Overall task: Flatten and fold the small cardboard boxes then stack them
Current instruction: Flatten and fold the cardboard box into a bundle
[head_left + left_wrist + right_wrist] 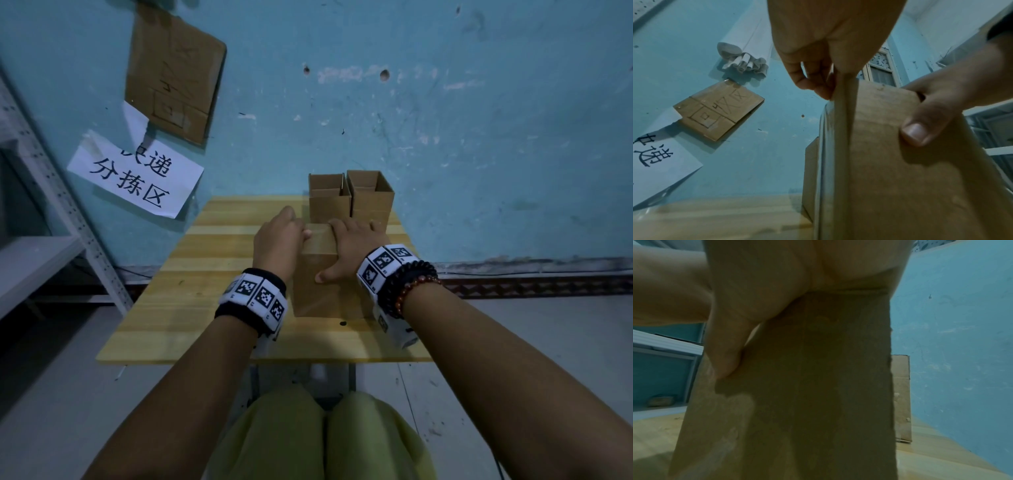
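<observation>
A closed brown cardboard box (318, 294) stands upright in the middle of the wooden table (191, 291). My right hand (356, 240) lies over its top, thumb pressed down the near face (920, 125); its fingers reach the far edge. My left hand (291, 231) is at the box's upper left edge, where its curled fingers (813, 81) pinch the corner. The right wrist view shows the palm (756, 305) on the box's top (807, 394). Two open-topped boxes (329, 202) (371, 198) stand side by side just behind it.
The table backs onto a blue wall (479, 137) bearing a paper sign (137, 174) and a cardboard sheet (174, 75). A white metal shelf (44, 222) stands to the left. My knees (325, 438) are under the table's near edge.
</observation>
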A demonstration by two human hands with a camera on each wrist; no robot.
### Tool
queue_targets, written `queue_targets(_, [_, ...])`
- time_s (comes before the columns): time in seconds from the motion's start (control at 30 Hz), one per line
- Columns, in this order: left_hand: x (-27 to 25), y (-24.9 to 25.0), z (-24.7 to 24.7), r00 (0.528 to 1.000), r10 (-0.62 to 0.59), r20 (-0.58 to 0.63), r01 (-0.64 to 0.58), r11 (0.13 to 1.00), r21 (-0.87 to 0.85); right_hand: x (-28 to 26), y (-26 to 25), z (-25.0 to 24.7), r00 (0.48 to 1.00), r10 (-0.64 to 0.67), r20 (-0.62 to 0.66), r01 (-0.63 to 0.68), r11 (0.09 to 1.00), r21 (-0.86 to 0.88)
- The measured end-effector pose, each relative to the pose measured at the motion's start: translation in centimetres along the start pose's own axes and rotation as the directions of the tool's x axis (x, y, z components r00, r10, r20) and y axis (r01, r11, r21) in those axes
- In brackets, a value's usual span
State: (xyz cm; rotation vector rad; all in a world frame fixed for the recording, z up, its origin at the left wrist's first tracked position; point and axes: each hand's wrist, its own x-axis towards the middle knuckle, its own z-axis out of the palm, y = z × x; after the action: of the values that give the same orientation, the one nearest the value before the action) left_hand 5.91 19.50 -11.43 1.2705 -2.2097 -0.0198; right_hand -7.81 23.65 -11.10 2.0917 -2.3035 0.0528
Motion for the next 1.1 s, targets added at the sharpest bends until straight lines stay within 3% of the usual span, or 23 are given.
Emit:
queue_targets(0.1, [-0.1,0.6,-0.2,0.999,-0.048,0.010,0.048,0.998,-0.043,0.1,0.0,0.1,1.000,0.004,-0.003,-0.004,1.000,0.000])
queue_targets(0.27, [0.9,0.7,-0.9,0.962,-0.257,0.091,0.272,0.920,-0.284,0.1,0.0,0.1,1.000,0.007,-0.005,-0.007,1.000,-0.001])
queue_targets(0.33, [1.1,0.8,-1.1,0.951,-0.280,0.134,0.303,0.932,-0.197,0.1,0.0,0.1,1.000,0.008,-0.006,-0.008,1.000,0.001])
queue_targets(0.5, [1.2,1.6,-1.1,0.973,-0.193,0.126,0.181,0.978,0.102,0.0,0.0,0.1,1.000,0.006,-0.005,-0.006,1.000,-0.011])
queue_targets(0.6, [1.2,1.4,-0.9,0.978,-0.177,0.111,0.162,0.979,0.126,0.0,0.0,0.1,1.000,0.007,-0.004,-0.007,1.000,-0.008])
queue_targets(0.73, [1.2,0.3,-1.0,0.950,-0.289,0.122,0.305,0.942,-0.140,0.1,0.0,0.2,1.000,0.002,-0.016,-0.002,1.000,0.002])
queue_targets(0.93, [1.0,-1.8,0.8,0.884,-0.430,0.182,0.450,0.676,-0.584,0.0,0.0,0.1,1.000,0.001,-0.014,-0.001,1.000,-0.007])
queue_targets(1.0, [1.1,-2.1,1.4,0.876,-0.425,0.230,0.460,0.592,-0.661,0.1,0.0,0.1,1.000,0.002,-0.012,-0.002,1.000,-0.008])
queue_targets(1.1, [1.0,-2.3,1.7,0.871,-0.428,0.242,0.466,0.563,-0.683,0.1,0.1,0.1,1.000,0.003,-0.004,-0.003,1.000,0.004])
